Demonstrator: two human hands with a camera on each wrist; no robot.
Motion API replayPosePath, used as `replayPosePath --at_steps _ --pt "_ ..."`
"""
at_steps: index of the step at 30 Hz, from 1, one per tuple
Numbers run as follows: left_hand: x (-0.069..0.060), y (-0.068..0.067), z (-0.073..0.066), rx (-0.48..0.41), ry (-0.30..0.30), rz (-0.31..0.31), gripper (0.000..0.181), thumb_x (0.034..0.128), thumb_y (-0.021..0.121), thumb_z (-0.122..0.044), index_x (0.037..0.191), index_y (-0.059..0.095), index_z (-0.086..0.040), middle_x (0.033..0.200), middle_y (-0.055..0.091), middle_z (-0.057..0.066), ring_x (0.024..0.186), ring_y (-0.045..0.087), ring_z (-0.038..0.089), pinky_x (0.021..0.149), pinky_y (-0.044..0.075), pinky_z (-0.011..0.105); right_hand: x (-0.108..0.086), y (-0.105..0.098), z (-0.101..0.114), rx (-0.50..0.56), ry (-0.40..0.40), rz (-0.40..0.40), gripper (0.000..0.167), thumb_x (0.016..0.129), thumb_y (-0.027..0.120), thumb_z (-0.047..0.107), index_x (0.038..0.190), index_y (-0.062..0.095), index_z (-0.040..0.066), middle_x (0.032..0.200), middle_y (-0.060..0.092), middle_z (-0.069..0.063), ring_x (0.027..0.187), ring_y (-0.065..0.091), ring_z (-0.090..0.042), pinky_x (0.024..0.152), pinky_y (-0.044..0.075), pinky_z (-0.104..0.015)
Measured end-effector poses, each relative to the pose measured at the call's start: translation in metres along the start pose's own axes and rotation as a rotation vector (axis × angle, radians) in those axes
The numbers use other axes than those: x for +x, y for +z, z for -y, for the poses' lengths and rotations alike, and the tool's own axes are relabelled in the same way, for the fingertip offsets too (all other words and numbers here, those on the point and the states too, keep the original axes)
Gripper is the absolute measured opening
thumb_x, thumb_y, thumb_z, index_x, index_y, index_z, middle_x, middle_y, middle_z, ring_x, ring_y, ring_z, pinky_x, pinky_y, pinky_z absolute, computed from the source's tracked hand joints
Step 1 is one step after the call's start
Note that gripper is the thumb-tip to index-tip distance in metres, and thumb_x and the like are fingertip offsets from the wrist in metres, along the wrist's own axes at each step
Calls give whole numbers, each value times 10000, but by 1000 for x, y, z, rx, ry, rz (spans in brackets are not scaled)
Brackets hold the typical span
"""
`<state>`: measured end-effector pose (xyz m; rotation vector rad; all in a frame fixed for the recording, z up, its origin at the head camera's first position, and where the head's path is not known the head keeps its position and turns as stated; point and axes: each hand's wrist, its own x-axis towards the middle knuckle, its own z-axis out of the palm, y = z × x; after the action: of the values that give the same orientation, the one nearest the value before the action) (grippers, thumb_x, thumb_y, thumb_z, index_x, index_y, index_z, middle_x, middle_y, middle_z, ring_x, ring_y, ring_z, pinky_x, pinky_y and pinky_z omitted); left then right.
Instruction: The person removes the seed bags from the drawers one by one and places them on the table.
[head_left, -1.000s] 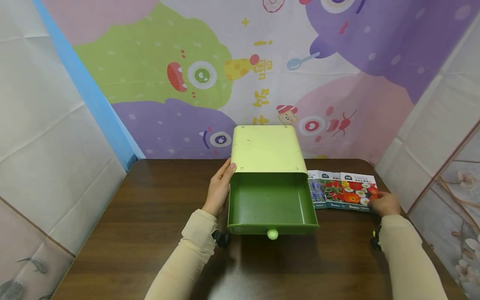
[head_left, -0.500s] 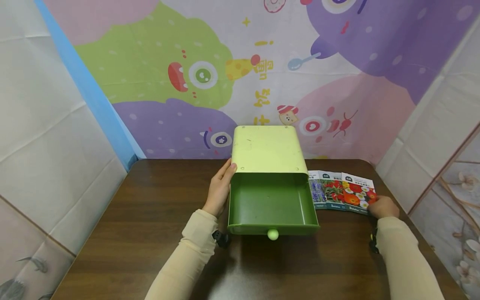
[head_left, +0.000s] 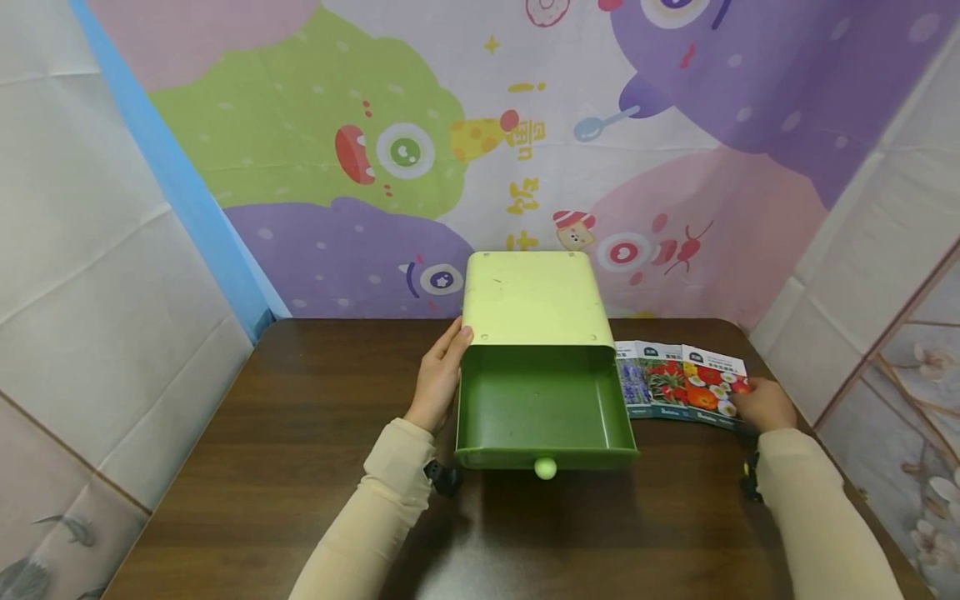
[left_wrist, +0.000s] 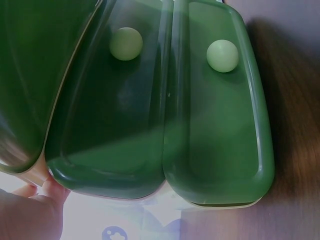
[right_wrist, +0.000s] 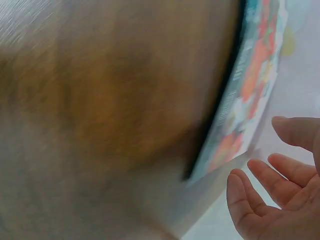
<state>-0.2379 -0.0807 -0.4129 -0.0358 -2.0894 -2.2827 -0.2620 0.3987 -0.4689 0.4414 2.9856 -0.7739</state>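
Note:
A light-green drawer cabinet (head_left: pixel 534 300) stands on the table with its dark-green top drawer (head_left: pixel 543 400) pulled out; nothing lies inside. In the left wrist view, two lower drawers (left_wrist: pixel 110 120) with round pale knobs are closed. My left hand (head_left: pixel 437 379) rests against the cabinet's left side, thumb at the front edge. To the right, several flower seed packets (head_left: pixel 708 387) lie overlapping in a fan. My right hand (head_left: pixel 767 406) is at the right end of these packets. The right wrist view shows its fingers apart from the thumb, with nothing between them.
Brown wooden table (head_left: pixel 322 467) reaches to the cartoon-printed cloth (head_left: pixel 405 100) behind. White patterned panels (head_left: pixel 892 275) flank it on both sides. The drawer's round knob (head_left: pixel 546 468) juts out toward me.
The rightmost packet has turned slightly, its lower right corner now nearer to me. My right hand has shifted a little around it. My left hand and the cabinet stay put.

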Motion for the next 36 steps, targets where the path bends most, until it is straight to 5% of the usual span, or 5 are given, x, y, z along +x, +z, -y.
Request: replayPosePath --at_steps 9,16,24,28,36 --pt "2 -1 2 -17 5 1 613 958 562 -525 1495 418 -267 1570 360 -40 1464 298 172 1173 313 432 -7 -14 44 155 -132 -47 571 1018 437 265 1397 390 -159 1373 436 -393 1246 432 -534 1023 362 -624" --pt "2 -1 3 -16 8 9 614 967 556 -510 1504 406 -251 1581 346 -13 1474 284 203 1173 312 453 -34 -29 84 259 -286 -80 593 1045 423 388 1434 426 -60 1369 492 -334 1167 530 -464 891 487 -505" --pt "3 -1 3 5 8 2 624 962 556 -527 1504 405 -256 1578 353 -19 1476 286 204 1179 305 449 -88 -47 128 436 -448 -60 527 1022 502 381 1423 495 39 1187 671 14 866 563 174 704 508 -83" --pt "3 -1 4 7 5 2 623 958 554 -537 1500 412 -263 1574 360 -26 1475 288 200 1180 303 447 -114 -51 144 511 -555 -44 447 1025 527 284 1392 523 29 1060 611 307 867 627 124 721 539 -117" --pt "2 -1 3 10 9 -2 614 961 552 -533 1497 415 -266 1570 366 -34 1473 292 194 1183 300 442 -156 -50 167 583 -662 6 313 1023 531 166 1284 598 8 1031 698 208 874 684 3 736 569 -190"
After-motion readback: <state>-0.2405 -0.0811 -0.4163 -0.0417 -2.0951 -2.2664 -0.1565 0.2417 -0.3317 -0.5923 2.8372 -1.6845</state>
